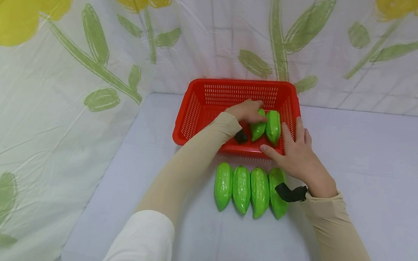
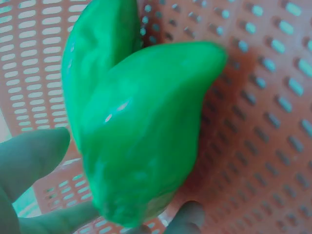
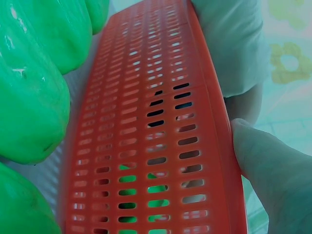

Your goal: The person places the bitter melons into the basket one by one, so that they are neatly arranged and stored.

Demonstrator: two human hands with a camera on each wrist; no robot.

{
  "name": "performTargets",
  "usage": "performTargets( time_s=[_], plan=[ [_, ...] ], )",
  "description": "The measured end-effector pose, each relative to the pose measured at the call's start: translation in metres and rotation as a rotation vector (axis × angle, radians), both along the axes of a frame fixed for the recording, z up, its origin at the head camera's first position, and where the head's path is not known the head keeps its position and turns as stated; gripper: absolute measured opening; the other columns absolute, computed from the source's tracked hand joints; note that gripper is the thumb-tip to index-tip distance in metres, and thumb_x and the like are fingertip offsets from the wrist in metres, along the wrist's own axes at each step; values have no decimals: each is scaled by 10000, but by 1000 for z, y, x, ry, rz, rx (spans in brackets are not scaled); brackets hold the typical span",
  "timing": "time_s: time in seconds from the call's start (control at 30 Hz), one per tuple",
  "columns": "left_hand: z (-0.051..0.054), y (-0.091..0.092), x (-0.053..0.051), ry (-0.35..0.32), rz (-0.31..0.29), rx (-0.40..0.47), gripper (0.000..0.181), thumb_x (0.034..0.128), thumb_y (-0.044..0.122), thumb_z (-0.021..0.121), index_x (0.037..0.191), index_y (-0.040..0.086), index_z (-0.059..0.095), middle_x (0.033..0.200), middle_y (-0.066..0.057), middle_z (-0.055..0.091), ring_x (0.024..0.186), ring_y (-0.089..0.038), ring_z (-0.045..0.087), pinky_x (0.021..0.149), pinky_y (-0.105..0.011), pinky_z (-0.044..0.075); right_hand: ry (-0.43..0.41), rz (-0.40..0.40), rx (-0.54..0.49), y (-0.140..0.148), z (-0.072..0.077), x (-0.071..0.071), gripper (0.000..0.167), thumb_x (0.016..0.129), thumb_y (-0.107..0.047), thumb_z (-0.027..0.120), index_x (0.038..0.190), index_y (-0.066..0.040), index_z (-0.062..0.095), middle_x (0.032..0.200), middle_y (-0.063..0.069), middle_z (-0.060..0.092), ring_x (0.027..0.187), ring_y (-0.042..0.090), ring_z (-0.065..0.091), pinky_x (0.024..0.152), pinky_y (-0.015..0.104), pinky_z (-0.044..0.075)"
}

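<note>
Inside the red plastic basket (image 1: 193, 139), two glossy green, elongated vegetables with ridged skin lie side by side at the right. My left hand (image 1: 248, 111) reaches over the left one of them, the green vegetable (image 2: 146, 122). Its fingers touch the far end of it, while the thumb (image 2: 34, 158) stands apart from its skin. My right hand (image 1: 301, 156) rests at the near right corner of the basket, fingers spread, its thumb (image 3: 258, 151) against the rim. The other green vegetable (image 1: 273, 126) in the basket lies against the first.
Several more green vegetables (image 1: 241, 190) lie in a row on the white table (image 1: 370, 184), in front of the basket. A black wrist strap (image 1: 290, 193) overlaps the rightmost one in the head view. Behind the table hangs a flowered curtain (image 1: 225, 44).
</note>
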State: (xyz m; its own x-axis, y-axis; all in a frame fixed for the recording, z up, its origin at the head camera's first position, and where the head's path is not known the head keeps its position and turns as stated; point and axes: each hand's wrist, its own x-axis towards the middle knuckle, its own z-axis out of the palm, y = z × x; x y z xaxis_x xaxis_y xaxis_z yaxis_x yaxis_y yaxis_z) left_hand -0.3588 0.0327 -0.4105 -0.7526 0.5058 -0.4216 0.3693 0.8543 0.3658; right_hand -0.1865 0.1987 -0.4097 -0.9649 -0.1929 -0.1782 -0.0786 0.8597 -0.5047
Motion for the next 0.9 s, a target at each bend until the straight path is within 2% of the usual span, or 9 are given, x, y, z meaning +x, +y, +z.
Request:
performTargets(
  time_s=[0.23,0.63,0.9],
  plan=[
    [10,-6,0,30,4,-18,768,1057,502,506,1666,125,230,1705,-72,310,1610,-253,196,1293,-386,224,-5,0,2,-1,1,0,1091,973,-738,475,1673,-61,-18,1690,220,-279,1505,647,-14,1024,822,351],
    [35,-13,3,65,28,57,778,1053,551,489,1676,174,213,1729,-29,251,1629,-243,104,1307,-415,184,-8,-4,7,-1,0,0,1091,970,-716,503,1673,-66,-20,1690,234,-265,1502,643,-7,989,819,384],
    [56,-25,11,119,31,117,787,1045,574,490,1678,202,208,1729,-36,245,1610,-219,189,1290,-408,240,-10,-2,3,-1,1,0,1092,970,-721,497,1673,-73,-32,1690,230,-269,1502,642,-11,993,820,378]
  ],
)
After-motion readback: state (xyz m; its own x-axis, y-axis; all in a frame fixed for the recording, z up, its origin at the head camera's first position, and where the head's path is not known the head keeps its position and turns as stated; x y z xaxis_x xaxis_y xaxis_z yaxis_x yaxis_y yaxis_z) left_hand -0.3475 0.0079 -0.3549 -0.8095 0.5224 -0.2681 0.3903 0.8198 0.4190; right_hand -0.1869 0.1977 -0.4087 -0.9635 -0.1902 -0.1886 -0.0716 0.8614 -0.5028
